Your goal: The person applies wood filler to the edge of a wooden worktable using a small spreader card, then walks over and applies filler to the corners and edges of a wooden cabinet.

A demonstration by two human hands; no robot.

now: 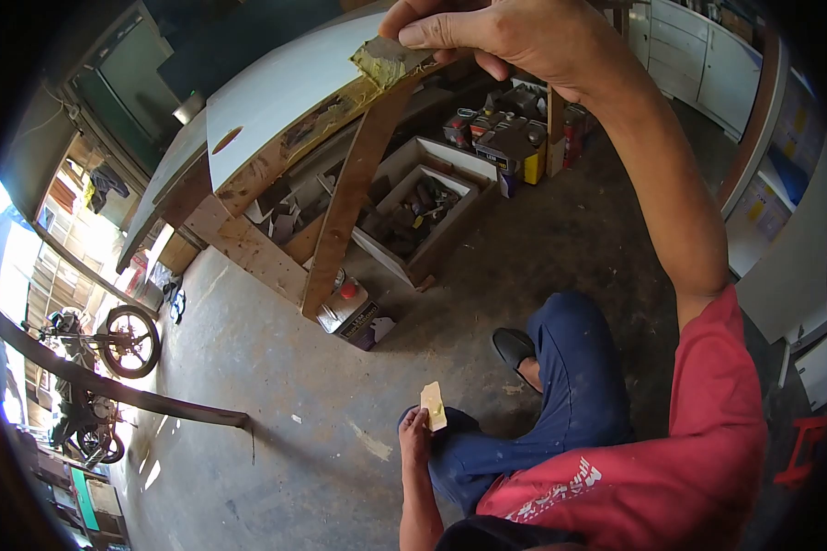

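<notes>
My right hand (469,37) is raised at the top, its fingers pinching a flat greyish scraper (386,62) smeared with yellow-green putty. The scraper is at the rough edge (317,119) of a white-topped board; whether it touches cannot be made out. Yellowish putty shows along that edge. Low in the view, near my knee, my left hand (415,432) is closed on a small pale yellow flat piece (433,407) with a greenish-yellow smear on it. Part of that piece is hidden by the fingers.
A slanting wooden leg (354,193) supports the board. Beside its foot stands a rectangular tin (354,317). Beneath the board lies a wooden box (404,262) holding metal bits. More cans (510,138) stand behind. A motorcycle (124,340) and a dark curved bar (156,399) are at left.
</notes>
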